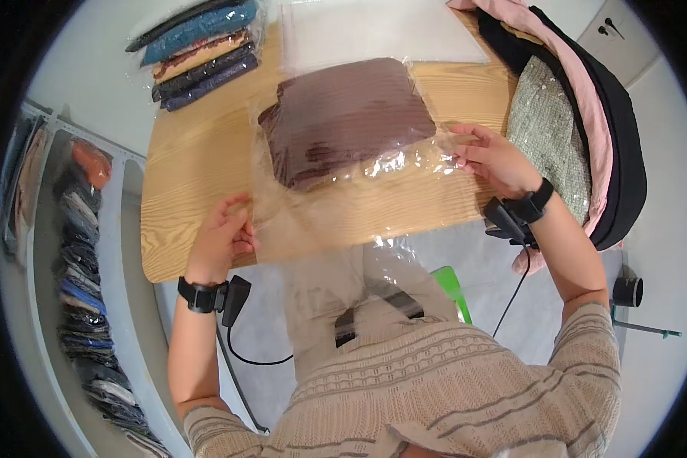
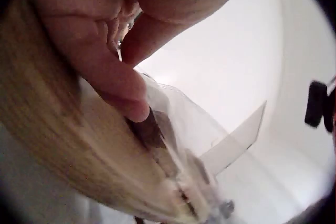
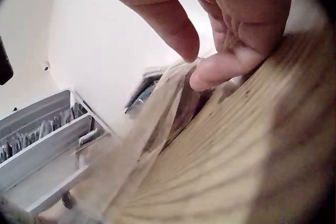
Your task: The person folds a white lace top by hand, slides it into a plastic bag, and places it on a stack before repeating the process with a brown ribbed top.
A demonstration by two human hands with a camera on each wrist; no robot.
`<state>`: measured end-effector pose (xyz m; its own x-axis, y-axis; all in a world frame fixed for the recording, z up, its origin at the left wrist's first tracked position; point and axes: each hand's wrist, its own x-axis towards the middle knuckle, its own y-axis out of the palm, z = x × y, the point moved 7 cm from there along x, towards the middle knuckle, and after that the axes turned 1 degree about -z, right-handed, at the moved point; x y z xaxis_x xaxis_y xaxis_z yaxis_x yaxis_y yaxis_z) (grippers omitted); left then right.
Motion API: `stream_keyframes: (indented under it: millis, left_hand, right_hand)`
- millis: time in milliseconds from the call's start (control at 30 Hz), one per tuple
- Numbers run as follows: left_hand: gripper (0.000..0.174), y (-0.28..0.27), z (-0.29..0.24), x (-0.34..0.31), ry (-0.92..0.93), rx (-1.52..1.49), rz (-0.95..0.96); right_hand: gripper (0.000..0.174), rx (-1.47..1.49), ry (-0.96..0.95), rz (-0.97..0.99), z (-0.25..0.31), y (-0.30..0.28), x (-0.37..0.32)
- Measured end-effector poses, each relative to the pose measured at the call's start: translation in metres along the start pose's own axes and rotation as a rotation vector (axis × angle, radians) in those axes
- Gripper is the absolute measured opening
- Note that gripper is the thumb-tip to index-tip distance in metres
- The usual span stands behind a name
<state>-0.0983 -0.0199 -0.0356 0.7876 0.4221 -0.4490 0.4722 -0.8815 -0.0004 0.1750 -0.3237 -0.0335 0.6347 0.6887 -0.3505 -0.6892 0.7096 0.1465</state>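
A folded mauve-brown garment (image 1: pixel 351 114) lies inside a clear plastic bag (image 1: pixel 320 221) on the wooden table. The loose end of the bag stretches over the table's front edge towards the person. At the bag's left side, my left hand (image 1: pixel 223 235) pinches the plastic edge between thumb and fingers. My right hand (image 1: pixel 500 162) grips the opposite side, near the garment's right corner. In the right wrist view, thumb and fingertip meet on the gathered film (image 3: pixel 152 113). The left wrist view shows the film (image 2: pixel 184 108) running away from the fingers.
Several bagged garments (image 1: pixel 202 57) are stacked at the table's (image 1: pixel 198 168) back left. Flat clear bags (image 1: pixel 382 34) lie at the back. Pink, black and sequined clothes (image 1: pixel 549 137) are heaped on the right. A shelf rack (image 1: pixel 122 252) of packed garments stands left.
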Motion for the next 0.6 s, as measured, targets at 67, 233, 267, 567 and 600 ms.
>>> stream_keyframes:
  millis: [67,233,267,567,600]
  left_hand:
    - [0.050,-0.004,-0.001,-0.008,0.049,0.053,-0.068]
    - [0.062,0.011,-0.008,-0.019,0.304,0.224,0.162]
    - [0.062,0.010,-0.009,-0.017,0.308,0.221,0.164]
    - [0.024,0.016,-0.018,-0.014,0.384,0.569,0.091]
    - [0.021,0.013,-0.019,-0.015,0.372,0.628,0.035]
  right_hand:
    - [0.044,0.032,-0.020,0.022,0.004,0.004,-0.018]
    - [0.046,-0.119,-0.213,0.197,0.010,0.022,-0.036]
    - [0.046,-0.123,-0.216,0.195,0.008,0.020,-0.033]
    - [0.025,-0.041,-0.063,0.147,-0.008,0.008,-0.023]
    - [0.024,-0.062,-0.085,0.127,-0.008,0.008,-0.024]
